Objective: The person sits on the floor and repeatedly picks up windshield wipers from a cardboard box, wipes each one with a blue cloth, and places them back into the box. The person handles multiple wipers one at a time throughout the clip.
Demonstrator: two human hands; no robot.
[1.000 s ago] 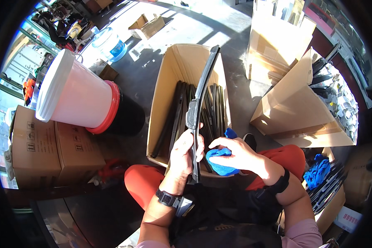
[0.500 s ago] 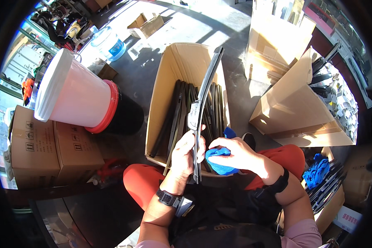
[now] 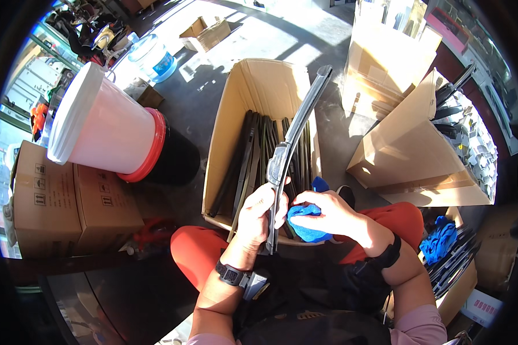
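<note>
My left hand (image 3: 259, 213) grips a long black wiper blade (image 3: 296, 132) near its lower end, holding it upright over an open cardboard box (image 3: 230, 121). The blade's tip reaches past the box's far rim. My right hand (image 3: 328, 213) clutches a blue cloth (image 3: 306, 225) and presses it against the blade's lower part, just right of my left hand. Several more black wiper blades (image 3: 253, 155) lie lengthwise inside the box. A black watch sits on my left wrist.
A white bucket with a red rim (image 3: 106, 126) lies tipped at the left beside stacked cardboard boxes (image 3: 63, 201). More open boxes (image 3: 408, 155) stand at the right, with another blue cloth (image 3: 440, 238) and wiper blades (image 3: 457, 264) beside them. A water jug (image 3: 152, 57) stands far back.
The wiper blade has tilted slightly to the right at its tip. Both hands stay where they were, the cloth still against the blade.
</note>
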